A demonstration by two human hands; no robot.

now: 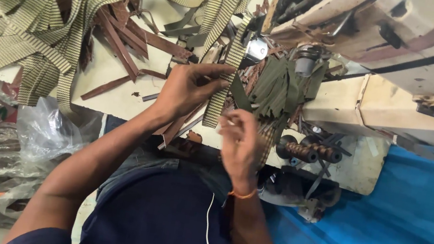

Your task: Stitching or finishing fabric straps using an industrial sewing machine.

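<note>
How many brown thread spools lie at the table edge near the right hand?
2: the brown thread spools lie side by side at the table edge, right of the right hand. Scraps may hide others.

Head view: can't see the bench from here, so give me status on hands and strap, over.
Left hand pinching striped strap near sewing machine. Right hand at the strap's lower end. Green strips piled beside the needle area.
</note>
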